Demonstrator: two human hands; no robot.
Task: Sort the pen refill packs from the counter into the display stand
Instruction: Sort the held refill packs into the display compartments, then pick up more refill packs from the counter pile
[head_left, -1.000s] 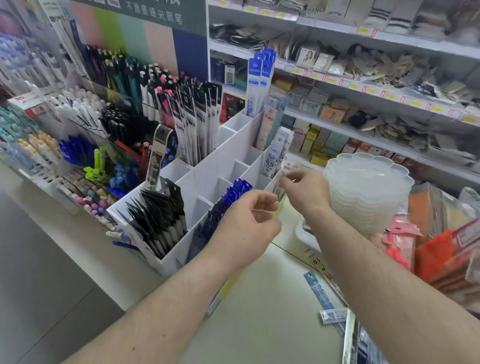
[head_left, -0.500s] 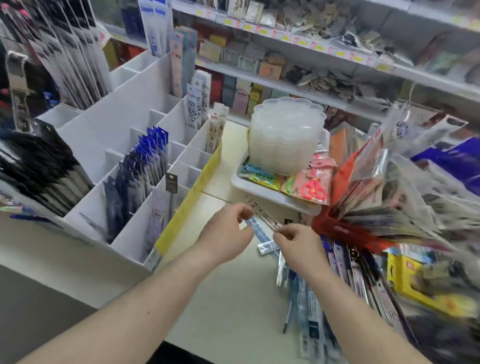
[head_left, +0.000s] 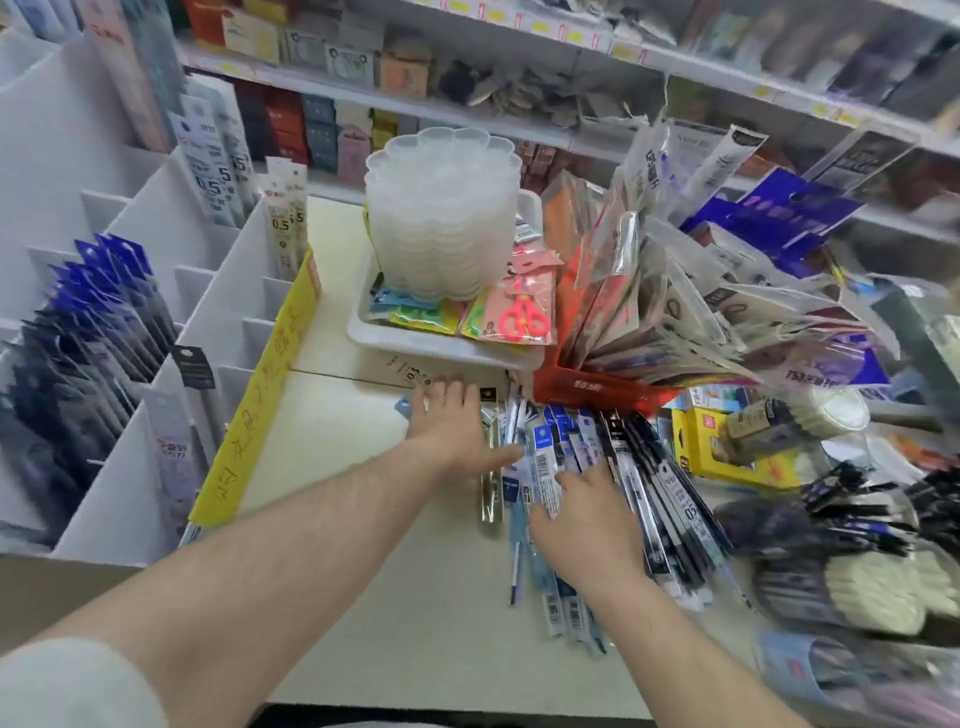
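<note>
A second ago my hands were up at the display stand (head_left: 171, 291), my right one at its near slots. Now both have dropped to the desk (head_left: 363, 545) and my view has swung right, so the stand sits at nine o'clock and the loose pile of pen refill packs (head_left: 587, 467) lies at the centre. I take that to mean one pack is filed and I am starting on the next.

My left hand (head_left: 449, 421) lies flat with straight fingers, pressing on the packs at the pile's eleven o'clock edge, just under the white tray (head_left: 447, 343) of scalloped dishes; its grip is released and holds nothing. My right hand (head_left: 582, 519) rests on the middle of the pile with fingers spread over blue and black packs. I cannot tell whether any finger has curled under one, but it looks released too.

The stand already carries blue packs (head_left: 104, 306) in its nine o'clock slots and white 0.5 packs (head_left: 283, 228) toward eleven o'clock, with several slots between them bare. Much of the pile remains, fanned toward four o'clock, so the sorting looks far from finished. My next move, I judge, is to single out one pack by type.
</note>
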